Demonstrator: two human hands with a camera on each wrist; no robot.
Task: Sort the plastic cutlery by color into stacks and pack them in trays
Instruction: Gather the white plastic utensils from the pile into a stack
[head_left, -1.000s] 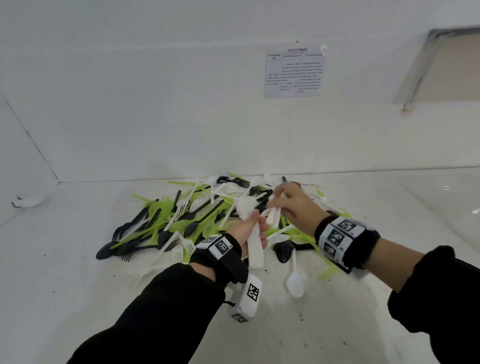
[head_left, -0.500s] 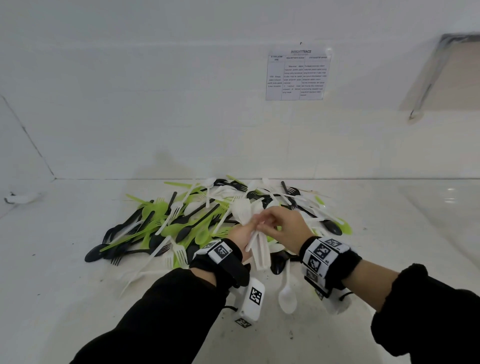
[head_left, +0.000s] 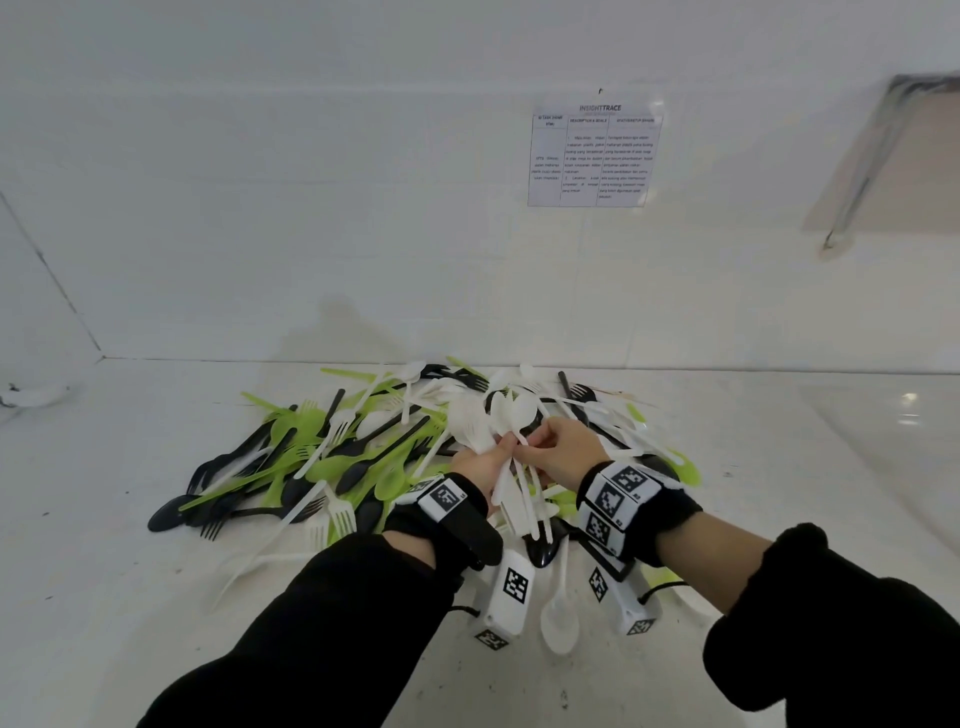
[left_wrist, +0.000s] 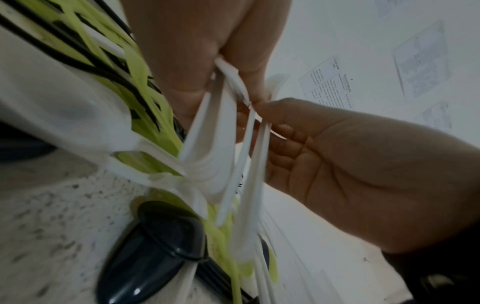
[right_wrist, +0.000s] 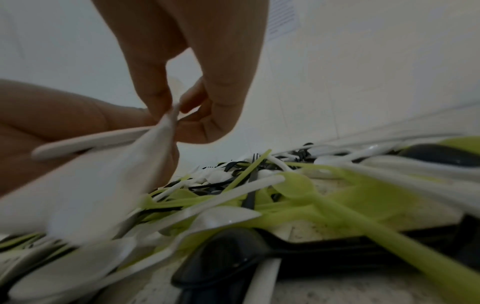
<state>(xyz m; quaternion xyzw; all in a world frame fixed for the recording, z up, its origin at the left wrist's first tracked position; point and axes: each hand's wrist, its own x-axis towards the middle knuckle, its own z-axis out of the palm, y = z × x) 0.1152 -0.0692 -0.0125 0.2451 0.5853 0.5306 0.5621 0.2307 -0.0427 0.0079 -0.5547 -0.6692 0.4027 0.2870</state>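
Observation:
A mixed pile of white, lime-green and black plastic cutlery (head_left: 363, 447) lies on the white counter against the wall. My left hand (head_left: 480, 460) grips a bundle of white cutlery (head_left: 511, 467), bowls and tines up, handles hanging down (left_wrist: 221, 164). My right hand (head_left: 558, 449) meets it from the right and pinches white pieces of the same bundle between thumb and fingertips (right_wrist: 171, 115). In the left wrist view my right hand (left_wrist: 324, 148) curls round the white handles. Both hands hover just above the near side of the pile.
A single white spoon (head_left: 560, 618) and a black spoon (head_left: 543, 551) lie on the counter (head_left: 130, 597) below my wrists. A printed sheet (head_left: 595, 156) hangs on the back wall. A side wall closes the left. No tray is in view.
My right hand drew back from the far side of the pile to my left hand, bringing white pieces into the bundle. Both hands now hold it together.

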